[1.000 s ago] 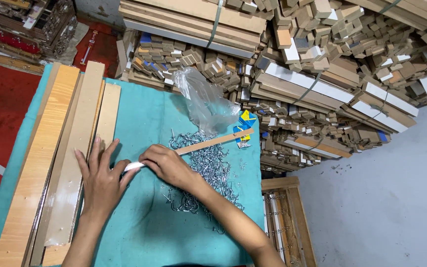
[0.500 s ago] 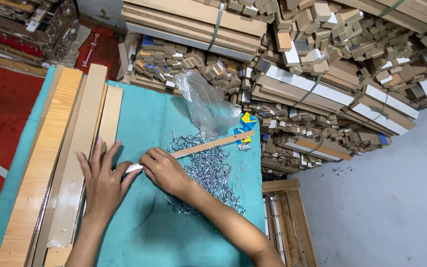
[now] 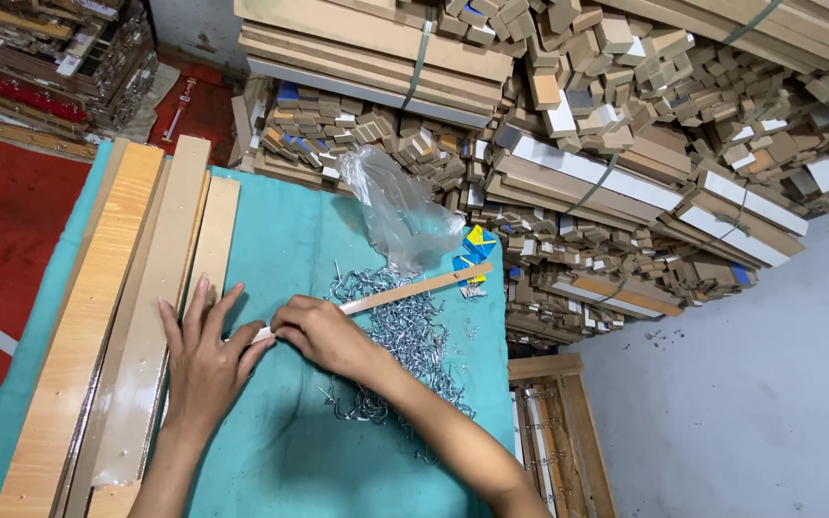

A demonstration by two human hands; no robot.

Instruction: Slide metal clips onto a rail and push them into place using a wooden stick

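Note:
My left hand (image 3: pixel 205 357) lies flat with fingers spread, partly on a pale wooden board (image 3: pixel 151 317) and partly on the teal cloth (image 3: pixel 280 451). Its thumb meets the near end of a thin wooden strip (image 3: pixel 405 291). My right hand (image 3: pixel 323 336) is closed over that same end of the strip. The strip runs up and right across a heap of shiny metal hooks (image 3: pixel 405 336).
Several long boards (image 3: pixel 88 317) lie along the cloth's left side. A clear plastic bag (image 3: pixel 397 216) and a small blue-yellow packet (image 3: pixel 475 251) sit beyond the hooks. Stacks of wood offcuts (image 3: pixel 626 144) rise behind. A wooden frame (image 3: pixel 554 432) stands at the right, red floor (image 3: pixel 2 221) left.
Both hands stay on the near end of the strip; the view has shifted slightly. The strip and hooks lie where they were.

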